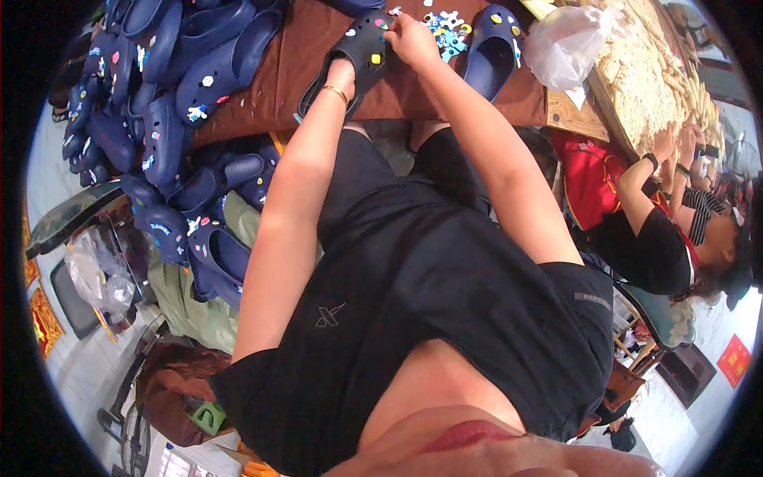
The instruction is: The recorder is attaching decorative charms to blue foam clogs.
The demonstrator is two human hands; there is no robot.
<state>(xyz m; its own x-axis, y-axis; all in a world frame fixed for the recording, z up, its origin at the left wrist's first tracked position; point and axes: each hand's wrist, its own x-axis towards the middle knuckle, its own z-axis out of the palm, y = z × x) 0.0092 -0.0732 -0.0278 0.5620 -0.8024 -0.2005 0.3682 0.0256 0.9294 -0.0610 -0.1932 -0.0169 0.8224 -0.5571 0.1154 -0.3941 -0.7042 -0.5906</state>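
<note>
A dark clog [366, 49] with several small coloured charms on its upper lies on the brown-covered table, toe pointing away from me. My left hand [342, 76] is pushed inside it through the heel opening, its fingers hidden by the shoe. At the right edge of the clog's toe, my right hand [410, 38] is closed in a pinch; what sits between its fingertips is too small to make out. Just right of that hand lies a heap of loose blue, white and yellow charms [450, 36]. Beyond the heap, a navy clog [491, 60] carries a few charms.
Navy clogs [230, 71] are piled at the left, with more below the table edge. A see-through plastic bag [568, 48] stands at the right beside a surface covered with pale pieces [648, 75]. Another person's hand [664, 143] reaches toward that surface.
</note>
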